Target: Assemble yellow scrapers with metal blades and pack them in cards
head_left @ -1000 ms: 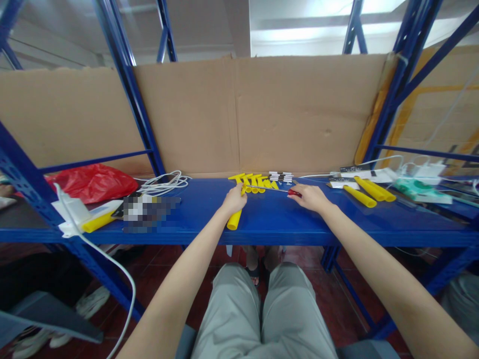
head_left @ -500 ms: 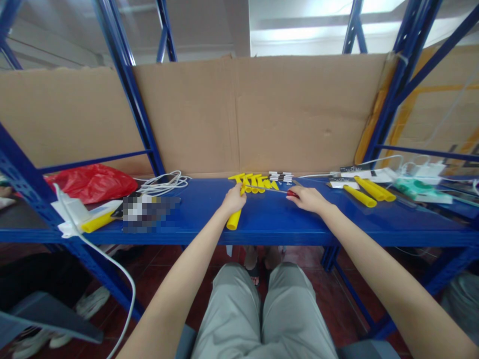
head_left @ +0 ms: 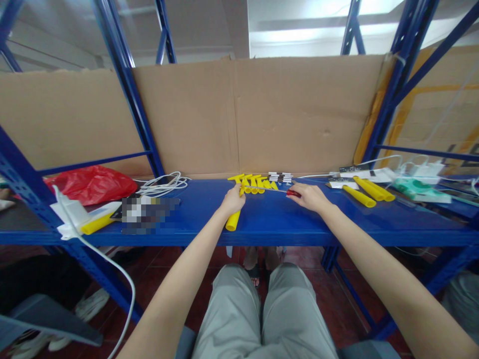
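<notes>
Holds a yellow tube (head_left: pixel 233 221) in the left hand (head_left: pixel 234 200), fingers closed around its upper part, with the open lower end pointing back toward the body, low over the blue table (head_left: pixel 202 214). Grips a screwdriver (head_left: pixel 294 193) by its red handle in the right hand (head_left: pixel 309 197), fingers wrapped around it, with the thin metal shaft aimed left toward the upper end of the tube. Cannot tell whether the tip touches the tube, being too small and partly hidden. Has a row of yellow pieces (head_left: pixel 255 185) lying just beyond the left hand, and next to it, on the right, a small stack of white sticks (head_left: pixel 280 177) with dark bands. Has 3 loose tubes (head_left: pixel 359 196), also yellow, lying to the right of the right hand, near a green and white packet (head_left: pixel 421 190). Shows to the left a coiled white cable (head_left: pixel 164 184), a red plastic bag (head_left: pixel 95 185) and 1 more yellow piece (head_left: pixel 98 223) beside a white plug (head_left: pixel 73 210). Has a cardboard sheet (head_left: pixel 299 109) standing upright behind the table.
</notes>
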`<action>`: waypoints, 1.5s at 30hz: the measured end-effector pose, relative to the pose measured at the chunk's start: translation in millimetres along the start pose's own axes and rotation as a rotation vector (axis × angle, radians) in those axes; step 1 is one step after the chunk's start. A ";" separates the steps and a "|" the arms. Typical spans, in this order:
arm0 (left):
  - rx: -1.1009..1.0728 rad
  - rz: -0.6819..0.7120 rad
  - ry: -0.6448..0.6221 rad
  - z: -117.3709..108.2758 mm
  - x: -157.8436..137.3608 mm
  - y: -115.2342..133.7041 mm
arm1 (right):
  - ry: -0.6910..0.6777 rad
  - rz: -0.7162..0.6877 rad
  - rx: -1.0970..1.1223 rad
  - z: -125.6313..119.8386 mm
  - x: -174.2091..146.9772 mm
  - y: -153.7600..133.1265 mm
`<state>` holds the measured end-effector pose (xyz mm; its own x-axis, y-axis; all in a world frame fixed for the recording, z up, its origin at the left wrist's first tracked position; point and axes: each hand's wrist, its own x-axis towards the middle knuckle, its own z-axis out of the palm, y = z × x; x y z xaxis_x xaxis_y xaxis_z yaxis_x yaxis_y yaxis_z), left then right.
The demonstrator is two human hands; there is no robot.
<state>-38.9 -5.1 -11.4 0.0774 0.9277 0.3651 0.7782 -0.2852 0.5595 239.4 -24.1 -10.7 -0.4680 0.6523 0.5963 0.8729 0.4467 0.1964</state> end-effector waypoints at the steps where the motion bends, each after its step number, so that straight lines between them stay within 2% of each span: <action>1: -0.002 0.000 0.002 0.2 0.3 -0.5 | -0.002 -0.008 0.003 0.6 0.0 0.3; 14: 0.004 0.020 -0.008 1.4 2.1 -2.4 | 0.004 0.048 0.011 -0.5 1.9 -0.5; 22: 0.009 -0.006 -0.008 -0.2 -0.5 1.8 | 0.027 -0.013 -0.024 -0.9 0.2 -0.7; 39: 0.044 -0.018 -0.035 -2.4 -5.2 9.1 | -0.075 0.062 -0.020 -3.6 2.4 -4.2; 45: -0.008 -0.051 -0.061 -2.8 -6.9 12.2 | -0.091 0.071 -0.020 -1.5 2.4 -2.5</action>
<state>-31.8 -15.6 -5.0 0.0759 0.9541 0.2899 0.7774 -0.2386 0.5820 236.3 -24.5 -8.5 -0.4148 0.7350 0.5364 0.9063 0.3860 0.1720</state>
